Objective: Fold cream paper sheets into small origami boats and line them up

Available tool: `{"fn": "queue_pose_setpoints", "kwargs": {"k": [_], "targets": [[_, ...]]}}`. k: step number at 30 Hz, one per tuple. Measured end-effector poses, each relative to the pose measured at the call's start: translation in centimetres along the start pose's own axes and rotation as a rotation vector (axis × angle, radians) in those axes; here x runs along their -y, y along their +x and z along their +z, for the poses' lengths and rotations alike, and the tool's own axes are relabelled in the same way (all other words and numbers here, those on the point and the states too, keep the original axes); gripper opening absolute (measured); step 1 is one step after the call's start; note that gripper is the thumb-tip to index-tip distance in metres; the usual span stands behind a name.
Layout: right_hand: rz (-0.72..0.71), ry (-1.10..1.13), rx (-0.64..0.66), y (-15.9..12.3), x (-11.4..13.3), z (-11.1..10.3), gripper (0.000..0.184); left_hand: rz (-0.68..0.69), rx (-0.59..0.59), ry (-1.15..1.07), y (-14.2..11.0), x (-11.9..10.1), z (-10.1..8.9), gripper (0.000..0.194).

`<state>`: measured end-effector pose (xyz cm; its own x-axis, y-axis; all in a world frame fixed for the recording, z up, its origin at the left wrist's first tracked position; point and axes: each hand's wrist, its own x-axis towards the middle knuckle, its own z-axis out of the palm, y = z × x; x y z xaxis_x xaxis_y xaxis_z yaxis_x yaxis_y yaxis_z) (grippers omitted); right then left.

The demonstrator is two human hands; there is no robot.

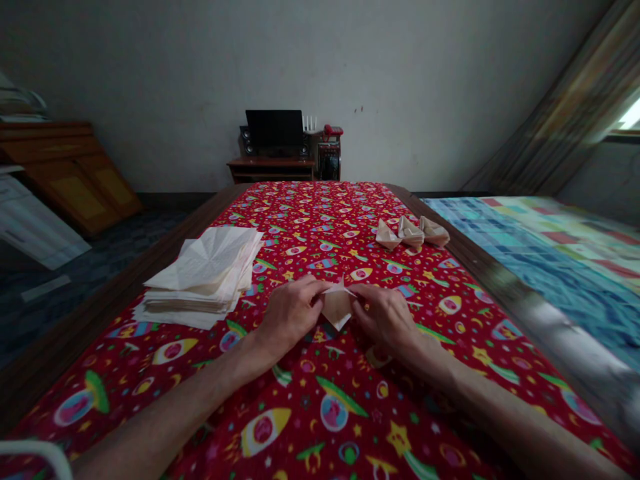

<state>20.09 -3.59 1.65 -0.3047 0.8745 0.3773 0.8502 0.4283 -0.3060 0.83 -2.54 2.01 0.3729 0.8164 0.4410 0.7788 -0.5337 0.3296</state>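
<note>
A small piece of pale folded paper (337,305) sits between both my hands, just above the red patterned tablecloth (320,400). My left hand (290,313) pinches its left edge with curled fingers. On the paper's right edge my right hand (385,317) is closed in the same way. A stack of creased white paper sheets (205,273) lies to the left of my left hand. Three finished folded paper shapes (413,233) lie together further back on the right.
The table's dark wooden edge (480,267) runs along the right, with a blue patchwork bed cover (550,267) beyond it. A desk with a monitor (275,133) stands at the far wall. A wooden cabinet (70,173) is at the left.
</note>
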Motion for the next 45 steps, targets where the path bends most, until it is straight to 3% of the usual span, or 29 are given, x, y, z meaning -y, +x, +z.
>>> {"fn": "queue_pose_setpoints", "kwargs": {"k": [9,13,18,24,28,35,40,45], "targets": [[-0.019,-0.153,0.153,-0.1,0.0,0.2,0.019,0.128,0.133,0.090,-0.3,0.8,0.6,0.030],[-0.078,-0.256,0.148,-0.3,0.1,0.4,0.017,0.191,0.182,0.189,-0.6,0.9,0.5,0.022],[-0.149,-0.296,0.161,-0.2,0.5,0.5,0.018,0.218,0.250,0.198,-0.2,0.9,0.2,0.029],[-0.127,-0.301,0.197,0.0,0.7,0.2,0.017,0.249,0.319,0.236,0.4,0.9,0.0,0.038],[-0.142,-0.315,0.244,0.2,0.9,0.0,0.018,0.259,0.352,0.289,0.4,0.8,-0.2,0.033],[-0.163,-0.304,0.189,-0.1,0.6,0.5,0.020,0.298,0.330,0.291,0.4,1.1,-0.4,0.031],[-0.197,-0.290,0.192,-0.4,0.1,0.6,0.019,0.332,0.200,0.257,-0.7,1.0,-0.3,0.016],[-0.203,-0.300,0.236,-0.4,0.3,0.2,0.020,0.411,0.128,0.118,-1.8,1.6,0.1,0.020]]}}
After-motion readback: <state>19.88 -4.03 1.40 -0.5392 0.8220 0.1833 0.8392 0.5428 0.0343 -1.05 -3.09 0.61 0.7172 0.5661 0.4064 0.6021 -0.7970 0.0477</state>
